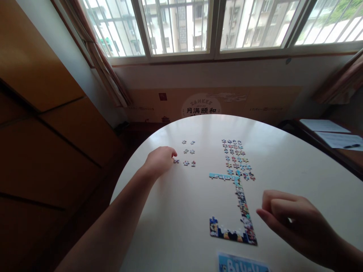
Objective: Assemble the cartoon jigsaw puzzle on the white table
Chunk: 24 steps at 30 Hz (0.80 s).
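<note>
My left hand (160,160) is over the far left of the white table, its fingers curled downward. Close by its fingertips lies a jigsaw piece (176,161); whether they touch or hold one is hidden. Several more loose pieces (186,163) are spread just to the right. A partly joined jigsaw border (243,202) forms a top strip, a right side and a bottom edge. My right hand (292,215) hovers to the right of that border, fingers folded in and thumb forward, with nothing visible in it.
Rows of loose jigsaw pieces (235,155) lie beyond the border. A blue printed card or box (242,263) is at the near edge of view. The round white table (170,226) stands before a window. Papers (337,139) and a pen (351,146) rest on a side surface at right.
</note>
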Tool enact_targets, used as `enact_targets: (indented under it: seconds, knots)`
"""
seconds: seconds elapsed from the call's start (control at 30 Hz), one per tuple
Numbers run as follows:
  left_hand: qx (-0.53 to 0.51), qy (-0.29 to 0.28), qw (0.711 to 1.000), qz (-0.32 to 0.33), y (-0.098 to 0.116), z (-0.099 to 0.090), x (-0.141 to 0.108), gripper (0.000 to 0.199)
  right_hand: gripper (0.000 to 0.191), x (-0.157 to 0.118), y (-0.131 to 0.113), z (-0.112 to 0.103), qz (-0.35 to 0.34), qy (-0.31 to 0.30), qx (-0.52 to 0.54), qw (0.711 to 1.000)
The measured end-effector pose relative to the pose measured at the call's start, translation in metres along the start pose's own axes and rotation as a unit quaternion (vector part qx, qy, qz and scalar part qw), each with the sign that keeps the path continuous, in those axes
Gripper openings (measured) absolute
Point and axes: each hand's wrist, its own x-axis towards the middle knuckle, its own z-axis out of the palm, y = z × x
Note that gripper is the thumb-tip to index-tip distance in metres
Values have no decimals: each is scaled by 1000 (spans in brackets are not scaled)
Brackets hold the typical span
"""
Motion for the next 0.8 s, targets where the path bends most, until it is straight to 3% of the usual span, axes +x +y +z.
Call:
enact_targets:
  seconds: [0.4, 0.8]
  knots:
    - [40, -19, 999, -18, 15, 3, 2, 22, 37, -1, 2, 2, 3, -9, 4, 1000]
    - [80, -93, 990, -71, 37, -14, -1, 26, 38, 1, 1, 1, -1, -9, -13, 1000]
